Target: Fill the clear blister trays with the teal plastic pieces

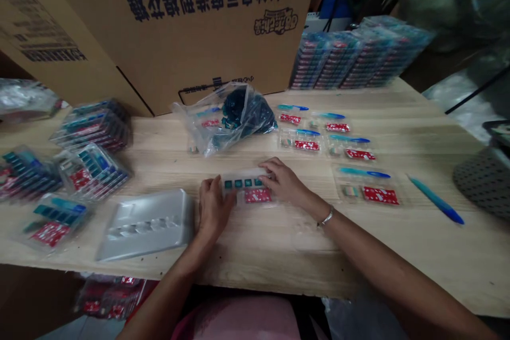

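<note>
A clear plastic blister tray [243,174] lies in front of me, with a row of teal squares [238,183] along its upper part and a red patterned packet [258,195] below them. My left hand [215,204] grips the tray's left end, its thumb blurred by motion. On the other side, my right hand [285,180] has its fingers closed on the right end, near the last teal square. Just beyond the tray is a clear plastic bag [207,135] containing dark teal pieces [249,109]. Left of my left hand sits a stack of clear plastic covers [147,218].
A large cardboard box [199,42] stands at the back. Several open trays [380,196] with blue pens and red packets lie to the right, beside a loose blue pen [436,199]. Filled packs are piled at left [95,125] and back right [354,58]. A grey basket [484,180] is far right.
</note>
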`<action>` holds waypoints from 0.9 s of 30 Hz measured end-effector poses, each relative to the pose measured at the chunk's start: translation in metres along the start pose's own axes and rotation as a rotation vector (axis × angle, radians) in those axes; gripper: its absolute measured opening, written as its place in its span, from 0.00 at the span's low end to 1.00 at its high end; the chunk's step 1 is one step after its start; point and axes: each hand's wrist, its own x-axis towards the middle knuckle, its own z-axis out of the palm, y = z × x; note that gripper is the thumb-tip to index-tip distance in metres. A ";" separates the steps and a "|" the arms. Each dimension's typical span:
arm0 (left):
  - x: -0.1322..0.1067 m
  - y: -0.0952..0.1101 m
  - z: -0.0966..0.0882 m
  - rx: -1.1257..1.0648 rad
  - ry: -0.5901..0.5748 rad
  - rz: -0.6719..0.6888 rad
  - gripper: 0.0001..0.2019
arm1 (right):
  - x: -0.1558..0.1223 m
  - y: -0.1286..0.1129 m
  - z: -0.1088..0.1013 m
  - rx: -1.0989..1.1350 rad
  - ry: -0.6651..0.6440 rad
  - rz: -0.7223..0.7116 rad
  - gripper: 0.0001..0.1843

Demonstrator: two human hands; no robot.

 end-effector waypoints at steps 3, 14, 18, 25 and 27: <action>-0.006 -0.004 0.002 0.123 -0.019 0.088 0.28 | -0.007 -0.003 0.006 -0.215 0.001 -0.055 0.19; -0.026 0.009 -0.010 -0.287 0.038 -0.083 0.31 | -0.019 -0.036 -0.003 -0.363 -0.304 -0.085 0.48; -0.059 0.055 -0.011 -1.039 0.003 -0.452 0.28 | -0.037 -0.074 0.003 -0.367 0.029 -0.050 0.47; -0.046 0.070 -0.106 -1.108 0.206 -0.298 0.22 | -0.075 -0.120 -0.022 -0.213 0.101 -0.235 0.47; -0.033 0.039 -0.168 -0.910 0.444 -0.255 0.19 | -0.082 -0.105 -0.033 -0.222 0.121 -0.179 0.42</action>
